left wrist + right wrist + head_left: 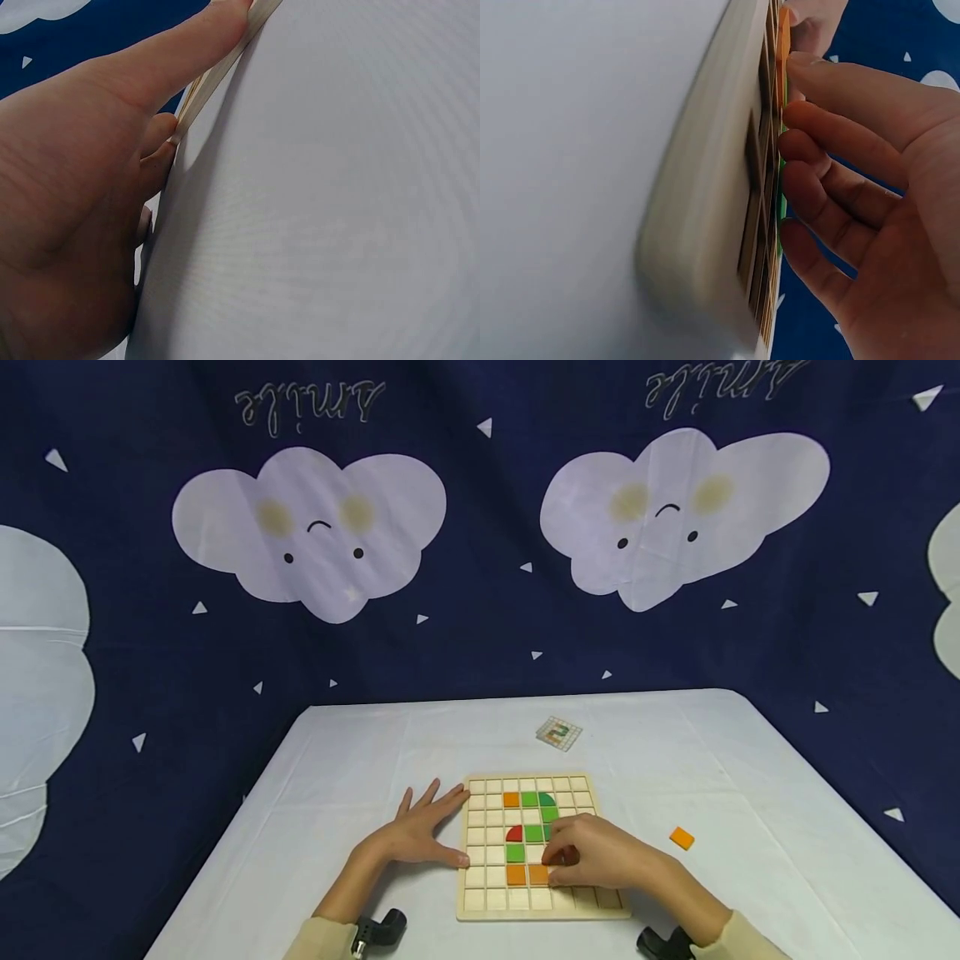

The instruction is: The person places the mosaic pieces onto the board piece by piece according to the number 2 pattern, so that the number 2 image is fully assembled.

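A square wooden grid board [495,902] lies on the white table, holding several coloured tiles. My left hand [420,835] has its fingers spread, with thumb and fingertips touching the board's left edge. Over the board's right side, my right hand [603,852] pinches an orange square tile [537,875] at its right side; the right wrist view has thumb and forefinger at this tile [783,37]. Left of it sits another orange tile [516,876]. Above these are a green square [515,853] and a red rounded piece [514,834]. The right hand partly covers a darker green piece.
One loose orange tile [682,838] lies on the table right of the board. Behind the board is a small pattern card [558,733] with a printed grid. A dark blue curtain [495,610] with clouds hangs behind the table.
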Tool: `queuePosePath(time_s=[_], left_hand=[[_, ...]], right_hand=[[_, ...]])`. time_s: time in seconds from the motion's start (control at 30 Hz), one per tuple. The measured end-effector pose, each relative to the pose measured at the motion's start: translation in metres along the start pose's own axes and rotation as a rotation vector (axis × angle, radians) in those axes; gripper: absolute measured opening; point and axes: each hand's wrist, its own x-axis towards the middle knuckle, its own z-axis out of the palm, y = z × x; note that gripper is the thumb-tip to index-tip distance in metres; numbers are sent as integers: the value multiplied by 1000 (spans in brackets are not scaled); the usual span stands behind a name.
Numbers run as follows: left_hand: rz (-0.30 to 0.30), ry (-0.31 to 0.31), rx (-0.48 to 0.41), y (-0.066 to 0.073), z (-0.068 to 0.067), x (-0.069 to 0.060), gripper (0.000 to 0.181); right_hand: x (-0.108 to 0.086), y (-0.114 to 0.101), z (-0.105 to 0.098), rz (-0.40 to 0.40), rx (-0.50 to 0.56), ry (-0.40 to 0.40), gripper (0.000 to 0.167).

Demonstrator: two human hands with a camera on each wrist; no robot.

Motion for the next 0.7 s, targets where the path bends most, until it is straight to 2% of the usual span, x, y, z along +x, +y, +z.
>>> queuePosePath(time_s=[0.2, 0.5, 0.7], left_hand=[[2, 2, -9, 0, 0, 0, 109], [11, 2, -16, 0, 1, 0, 110], [3, 4, -10, 0, 1, 0, 110]], right_hand=[[-14, 9, -8, 71, 24, 28, 15], [-36, 23, -21, 96, 13, 79, 19], [-51, 32, -30, 166, 15, 98, 23]])
